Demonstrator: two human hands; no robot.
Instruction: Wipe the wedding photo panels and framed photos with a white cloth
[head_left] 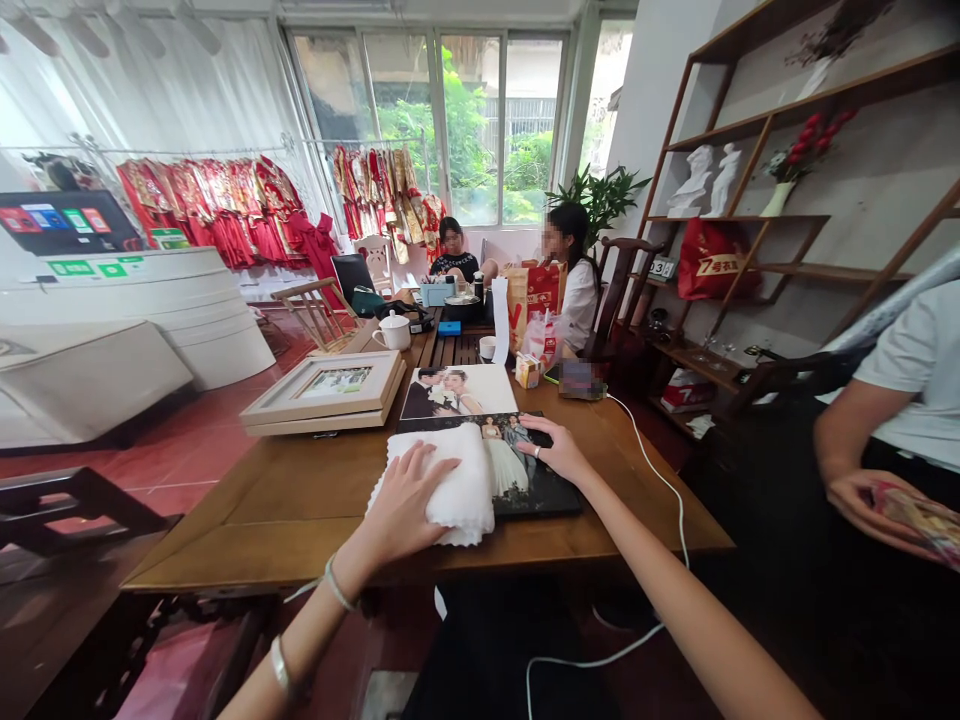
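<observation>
My left hand [409, 500] lies with spread fingers on top of a folded white cloth [465, 480] that has a scalloped edge. Under the cloth's right side is a dark wedding photo panel [536, 490] showing a couple, its left part covered by the cloth. My right hand [553, 448] rests at the panel's upper right, fingers apart, a ring on one finger. Just behind it lies a second, lighter wedding photo [487, 388] of a couple. To the left, pale wooden picture frames [322, 395] are stacked on the table.
The wooden table [247, 520] bears a white teapot [392, 330], a paper bag [534, 295], a small box [528, 371] and a white cable [660, 470] at the right. Two people sit at the far end. Another person's hand [892, 510] holds something colourful at the right.
</observation>
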